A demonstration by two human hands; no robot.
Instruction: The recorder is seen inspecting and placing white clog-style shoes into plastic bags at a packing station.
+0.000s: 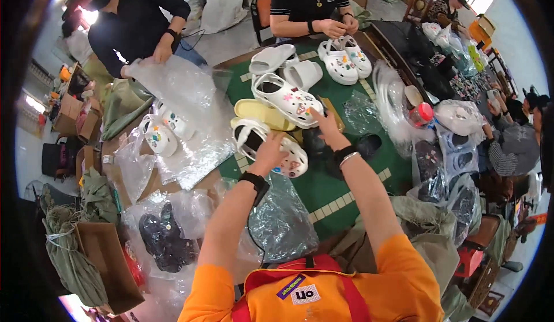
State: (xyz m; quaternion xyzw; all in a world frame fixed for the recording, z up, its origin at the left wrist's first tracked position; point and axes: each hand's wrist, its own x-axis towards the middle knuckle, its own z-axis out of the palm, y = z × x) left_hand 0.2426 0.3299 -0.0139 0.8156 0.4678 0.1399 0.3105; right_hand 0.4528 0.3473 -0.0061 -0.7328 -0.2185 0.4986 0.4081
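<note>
My left hand grips a white clog dotted with colourful charms, its strap and opening to the left. A second white clog with charms sits higher and tilted, and my right hand holds it at the toe. Between and behind the two clogs lie pale yellow slides. White slides are just beyond. Dark shoes rest beside and below my right hand, partly hidden. Some of my fingers are covered by the clogs.
Across the green-topped table, a person's hands are above another pair of white clogs. At left, another person handles a large clear plastic bag near charm-covered clogs. Bagged shoes and a red-lidded jar stand right.
</note>
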